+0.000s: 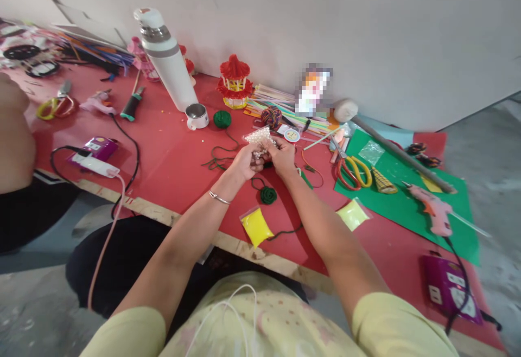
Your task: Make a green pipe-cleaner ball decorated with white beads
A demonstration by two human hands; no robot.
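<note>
1. Object in hand. A bunch of pearl-white beads (259, 135) is held just above the red surface (171, 161), in front of the wearer's body; its lower part is hidden by the fingers.
2. Orientation. The visible part is roughly wedge-shaped. Its broad edge faces the wall (366, 31) and forms the long axis, running left to right with the right end slightly farther from the wearer; the wedge narrows toward the hands.
3. Fingers. The left hand (246, 163) has its fingers curled around the lower left of the beads, gripping them. The right hand (282, 156) pinches their right side with thumb and bent fingers; the two hands nearly meet.
4. Near neighbours. A green yarn ball (222, 119) lies beyond the left hand, a multicoloured yarn ball (271, 118) beyond the beads, and a round label (292, 135) just beyond the right hand. A dark green yarn coil (268, 195) and a yellow packet (256, 227) lie between the forearms.
5. Edges and room. The pale front edge (228, 242) passes beneath both forearms. The widest room lies left of the hands, toward a purple box (97, 148); scissors (353, 172) and a green sheet (407, 213) bound the right.
</note>
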